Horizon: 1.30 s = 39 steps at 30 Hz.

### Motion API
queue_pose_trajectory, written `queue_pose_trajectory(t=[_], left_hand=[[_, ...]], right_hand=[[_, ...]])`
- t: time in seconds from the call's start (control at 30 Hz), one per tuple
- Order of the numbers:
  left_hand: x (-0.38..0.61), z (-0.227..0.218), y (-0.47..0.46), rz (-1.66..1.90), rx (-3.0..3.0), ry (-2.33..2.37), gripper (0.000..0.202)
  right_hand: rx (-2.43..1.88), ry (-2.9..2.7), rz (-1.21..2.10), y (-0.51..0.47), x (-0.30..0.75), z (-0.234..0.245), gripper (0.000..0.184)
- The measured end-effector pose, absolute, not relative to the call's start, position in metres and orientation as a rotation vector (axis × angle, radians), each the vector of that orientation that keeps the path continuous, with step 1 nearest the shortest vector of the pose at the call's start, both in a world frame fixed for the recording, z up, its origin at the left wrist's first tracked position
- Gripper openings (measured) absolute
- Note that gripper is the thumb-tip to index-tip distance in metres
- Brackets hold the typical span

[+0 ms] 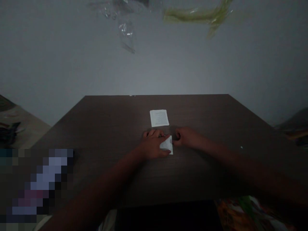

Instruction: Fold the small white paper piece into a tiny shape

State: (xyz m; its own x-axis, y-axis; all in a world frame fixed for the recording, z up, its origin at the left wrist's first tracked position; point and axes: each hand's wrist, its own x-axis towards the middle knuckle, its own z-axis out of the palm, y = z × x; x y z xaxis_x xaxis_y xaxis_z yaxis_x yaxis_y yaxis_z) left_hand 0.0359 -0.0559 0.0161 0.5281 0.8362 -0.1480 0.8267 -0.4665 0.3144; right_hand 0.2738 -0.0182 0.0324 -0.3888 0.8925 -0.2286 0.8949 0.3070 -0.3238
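A small sheet of printed paper (167,145) lies on the dark brown table, partly covered by my left hand (152,144). That hand holds the sheet down, with one finger along its far edge and the thumb at its near edge. Just right of the sheet is my right hand (184,136), its fingers curled in and the thumb close to the paper's right edge. I see nothing between those fingers, and whether the thumb touches the paper is unclear. Beyond both hands sits a flat stack of printed sheets (159,118), its edges slightly uneven.
The table (115,112) stands against a pale wall (154,70) carrying clear tape (126,32) and yellow tape (192,16). A tiny white scrap (241,147) lies to the right. Colourful packaging (240,213) shows below the table's near edge. A blurred-out patch covers the lower left.
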Motion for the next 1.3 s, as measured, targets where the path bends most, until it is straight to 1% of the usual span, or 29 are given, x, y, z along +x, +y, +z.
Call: queue_pose_trajectory(t=[0.2,0.33,0.43,0.57,0.7,0.77,0.97,1.17,1.3], left_hand=[[0.035,0.013,-0.058,0.090,2.431,1.358,0.083],[0.035,0.013,-0.056,0.070,2.425,1.365,0.085],[0.035,0.013,-0.055,0.092,2.439,1.368,0.082],[0.031,0.012,-0.054,0.118,2.460,1.356,0.082],[0.025,0.008,-0.052,0.166,2.475,1.320,0.080],[0.023,0.006,-0.051,0.184,2.472,1.322,0.082],[0.021,0.006,-0.051,0.201,2.470,1.318,0.084],[0.020,0.009,-0.053,0.191,2.473,1.310,0.078],[0.019,0.009,-0.054,0.195,2.465,1.323,0.079]], right_hand=[[1.807,2.539,-0.575,0.023,0.278,0.032,0.025],[1.866,2.569,-0.569,0.029,0.278,0.025,0.025],[1.912,2.627,-0.604,0.019,0.277,0.017,0.019],[1.931,2.727,-0.684,-0.005,0.273,0.010,0.001],[1.958,2.825,-0.912,-0.020,0.270,0.009,0.012],[1.980,2.850,-0.970,-0.024,0.270,0.007,0.014],[1.937,2.884,-0.930,-0.024,0.268,0.004,0.014],[1.829,2.916,-0.953,-0.023,0.271,0.002,0.017],[1.795,2.944,-0.938,-0.022,0.273,-0.001,0.016]])
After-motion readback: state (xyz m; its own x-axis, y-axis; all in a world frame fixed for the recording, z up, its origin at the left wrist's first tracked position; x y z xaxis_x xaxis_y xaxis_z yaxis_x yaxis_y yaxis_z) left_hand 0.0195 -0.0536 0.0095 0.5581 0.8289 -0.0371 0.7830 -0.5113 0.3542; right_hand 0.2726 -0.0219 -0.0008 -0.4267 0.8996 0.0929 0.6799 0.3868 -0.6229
